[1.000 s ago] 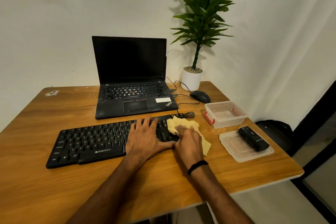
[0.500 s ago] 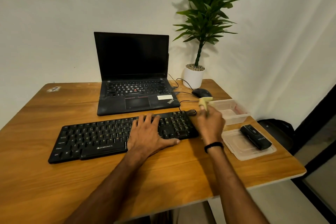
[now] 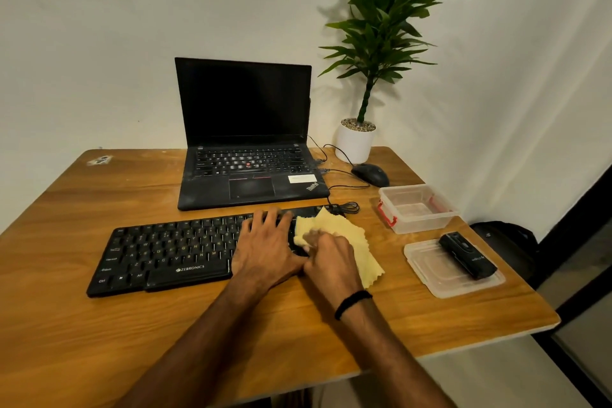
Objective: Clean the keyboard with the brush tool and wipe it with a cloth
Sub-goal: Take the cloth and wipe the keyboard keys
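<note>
1. Left hand (image 3: pixel 268 247): laid flat, fingers spread, palm down on the right-of-centre keys of the flat black plastic keyboard (image 3: pixel 165 252); judged to be steadying it.
2. Right hand (image 3: pixel 331 258): just right of the left hand and touching it at the thumb side, fingers curled and pressing a pale yellow, zigzag-edged cleaning cloth (image 3: pixel 344 235). Fingertips are blurred; the exact grip cannot be told.
3. Cloth: spread under and beyond the right hand, covering the keyboard's right end and spilling onto the wooden desk top (image 3: pixel 99 341) on the hand's outer side.
4. Keyboard: lies under both hands, its long left portion uncovered, left of the left hand.
5. Small black oblong device (image 3: pixel 467 255), probably the brush tool: well right of the right hand, resting on a clear plastic lid (image 3: pixel 430 278). Its set-aside position suggests brushing is done; this is a judgement.
6. Clear plastic box with red clips (image 3: pixel 417 209): open and apparently holding nothing, beyond the right hand, to its right.
7. Progress: wiping stage under way at the right end only. Left to do, as judged: wipe the keys beneath and left of the left hand.
8. Black open laptop (image 3: pixel 248 142): beyond both hands, untouched.
</note>
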A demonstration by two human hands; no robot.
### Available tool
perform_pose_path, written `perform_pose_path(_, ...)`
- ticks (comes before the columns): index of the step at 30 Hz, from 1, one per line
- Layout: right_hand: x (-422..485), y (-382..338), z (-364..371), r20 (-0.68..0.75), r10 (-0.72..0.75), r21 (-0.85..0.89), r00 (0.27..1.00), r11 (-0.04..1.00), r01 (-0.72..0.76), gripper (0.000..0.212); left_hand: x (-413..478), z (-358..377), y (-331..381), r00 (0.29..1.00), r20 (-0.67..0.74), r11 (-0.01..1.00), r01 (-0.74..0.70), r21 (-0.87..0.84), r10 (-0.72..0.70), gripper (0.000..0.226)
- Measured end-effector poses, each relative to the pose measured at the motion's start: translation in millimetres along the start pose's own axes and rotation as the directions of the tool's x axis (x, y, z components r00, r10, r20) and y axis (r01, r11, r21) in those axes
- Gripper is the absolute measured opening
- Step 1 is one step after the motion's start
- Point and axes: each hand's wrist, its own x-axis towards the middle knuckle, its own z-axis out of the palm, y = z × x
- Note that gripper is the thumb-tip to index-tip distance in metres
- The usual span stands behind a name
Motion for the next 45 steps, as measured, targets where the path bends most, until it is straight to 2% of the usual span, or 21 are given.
perform_pose_path(4, 17, 10, -2, -0.116, 0.141, 0.042, 0.983, 0.990, -0.137, 0.043, 0, -2, 1, 1.000, 0.022, 1.000, 0.003, -0.009, -0.002, 0.113)
perform_pose_path(8, -3, 0, 3, -0.022, -0.022, 0.022, 1.000, 0.999, 0.023, 0.042, -1, -1, -1, 1.000, -0.007, 1.000, -0.003, -0.020, 0.003, 0.102)
perform_pose_path(12, 19, 15, -6, -0.077, 0.111, 0.025, 0.991, 0.994, -0.109, 0.043, 1, -1, 0, 1.000, 0.014, 1.000, -0.005, -0.017, 0.006, 0.115)
perform_pose_path(16, 1, 8, -4, 0.061, -0.066, 0.062, 0.996, 0.996, 0.062, 0.040, 1, 2, -1, 1.000, -0.020, 0.999, -0.011, -0.038, 0.010, 0.103)
perform_pose_path(20, 13, 16, -16, -0.040, 0.029, 0.072, 0.999, 0.997, -0.026, 0.041, 0, -1, 1, 1.000, 0.011, 1.000, 0.002, -0.020, -0.002, 0.125)
perform_pose_path(22, 5, 10, -12, 0.022, -0.033, 0.047, 0.999, 0.998, 0.032, 0.042, 0, -1, 0, 1.000, 0.006, 1.000, 0.004, -0.018, -0.004, 0.121)
perform_pose_path(24, -5, 12, -13, 0.073, -0.084, 0.097, 0.994, 0.992, 0.077, 0.039, 0, 0, 0, 1.000, -0.008, 0.999, 0.006, -0.031, -0.006, 0.117)
perform_pose_path(26, -2, 20, -19, 0.035, -0.023, 0.157, 0.999, 0.987, 0.017, 0.038, -1, -1, 1, 1.000, -0.010, 1.000, 0.008, -0.029, -0.008, 0.120)
perform_pose_path(29, -15, 10, -13, -0.030, 0.011, 0.060, 1.000, 0.998, -0.009, 0.039, -1, 0, 1, 1.000, 0.002, 1.000, 0.007, -0.020, -0.007, 0.122)
perform_pose_path(31, -32, 4, -14, -0.011, -0.004, 0.107, 1.000, 0.994, 0.005, 0.035, -1, -1, 1, 1.000, -0.016, 1.000, 0.009, -0.027, -0.009, 0.122)
perform_pose_path(34, -38, 19, -37, 0.045, 0.068, 0.335, 0.997, 0.939, -0.079, 0.028, -2, -3, 0, 1.000, -0.014, 1.000, -0.001, -0.029, 0.001, 0.131)
perform_pose_path(36, -39, 35, -56, -0.050, 0.226, 0.472, 0.973, 0.864, -0.176, 0.029, -4, -3, 1, 1.000, -0.023, 1.000, 0.003, -0.021, -0.004, 0.132)
perform_pose_path(38, -45, 46, -75, -0.228, 0.391, 0.591, 0.892, 0.783, -0.192, 0.029, -7, -5, 2, 0.999, -0.053, 1.000, 0.010, -0.023, -0.012, 0.131)
perform_pose_path(39, -49, 50, -86, -0.321, 0.428, 0.605, 0.845, 0.779, -0.165, 0.029, -10, -6, 2, 0.997, -0.069, 0.999, 0.013, -0.034, -0.015, 0.130)
perform_pose_path(40, -54, 53, -95, -0.424, 0.428, 0.569, 0.798, 0.811, -0.133, 0.028, -14, -7, 2, 0.996, -0.084, 0.998, 0.019, -0.052, -0.023, 0.129)
perform_pose_path(43, -68, 56, -114, -0.673, 0.277, 0.321, 0.686, 0.945, -0.067, 0.029, -27, -11, 0, 0.988, -0.136, 0.991, 0.058, -0.123, -0.075, 0.122)
perform_pose_path(44, -71, 56, -114, -0.700, 0.224, 0.239, 0.677, 0.968, -0.074, 0.031, -32, -13, -2, 0.981, -0.163, 0.986, 0.081, -0.146, -0.105, 0.119)
perform_pose_path(45, -73, 59, -109, -0.683, 0.199, 0.172, 0.703, 0.979, -0.109, 0.033, -36, -15, -5, 0.972, -0.186, 0.979, 0.114, -0.168, -0.145, 0.116)
